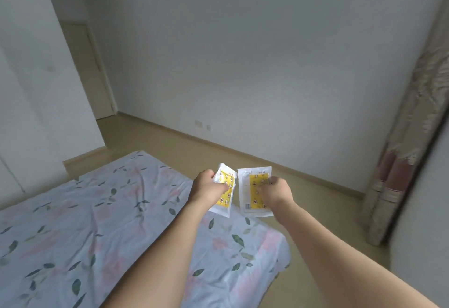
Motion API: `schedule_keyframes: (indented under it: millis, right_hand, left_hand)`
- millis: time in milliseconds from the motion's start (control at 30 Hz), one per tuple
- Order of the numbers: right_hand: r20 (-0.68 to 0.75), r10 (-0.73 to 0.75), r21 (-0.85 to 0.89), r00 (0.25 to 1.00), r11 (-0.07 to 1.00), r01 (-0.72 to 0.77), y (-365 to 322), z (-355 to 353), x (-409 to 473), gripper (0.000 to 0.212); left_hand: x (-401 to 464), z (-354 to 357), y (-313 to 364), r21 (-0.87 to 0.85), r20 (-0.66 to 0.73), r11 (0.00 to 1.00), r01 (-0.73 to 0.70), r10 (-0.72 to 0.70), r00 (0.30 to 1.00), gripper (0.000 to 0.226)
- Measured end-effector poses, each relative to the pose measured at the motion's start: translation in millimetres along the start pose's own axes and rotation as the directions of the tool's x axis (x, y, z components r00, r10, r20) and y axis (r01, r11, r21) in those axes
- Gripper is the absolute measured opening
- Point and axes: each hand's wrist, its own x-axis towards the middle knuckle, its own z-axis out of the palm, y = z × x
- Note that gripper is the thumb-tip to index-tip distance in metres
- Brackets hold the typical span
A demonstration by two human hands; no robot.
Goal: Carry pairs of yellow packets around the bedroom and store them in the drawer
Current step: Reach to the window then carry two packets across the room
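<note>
We stand in a bare bedroom with white walls [243, 52], a tan floor [315, 210] and a closed door [91, 72] at the far left, while a patterned curtain [410, 123] hangs down the right side. Below us on the left spreads a bed [85, 222] under a pale sheet printed with pink flowers and dark leaves. Both of our bare arms reach forward over the bed's near corner. Our left hand [206, 188] is closed around a yellow packet [224, 192] in a clear white-edged wrapper, gripping it along its left edge so it tilts and bends slightly. Our right hand [277, 192] pinches a second yellow packet [254, 192] at its right edge, holding it nearly upright and flat toward us. The two packets hang just beside each other in the air, above the floor past the bed's edge, not quite touching.
</note>
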Motion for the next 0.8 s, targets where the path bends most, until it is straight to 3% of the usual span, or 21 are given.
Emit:
schedule_keyframes:
  millis: [367,600,800]
  right_hand:
    - [-0.18,0.041,0.002,0.983,0.999,-0.041,-18.5,-103.8,259.3,0.016]
    - [-0.269,0.033,0.009,0.963,0.999,-0.032,-52.1,-168.4,408.9,0.017]
    - [-0.283,0.069,0.179,0.957,0.984,-0.018,-47.8,-216.2,549.3,0.015]
  left_hand:
    - [233.1,157.9,105.3,-0.057,0.173,0.992,-0.113,0.121,0.978,0.028]
    - [370.3,247.4,183.9,-0.129,0.179,0.982,-0.135,0.157,0.971,0.022]
    - [473.8,352.1,230.5,-0.136,0.145,0.974,-0.183,0.203,0.968,0.022]
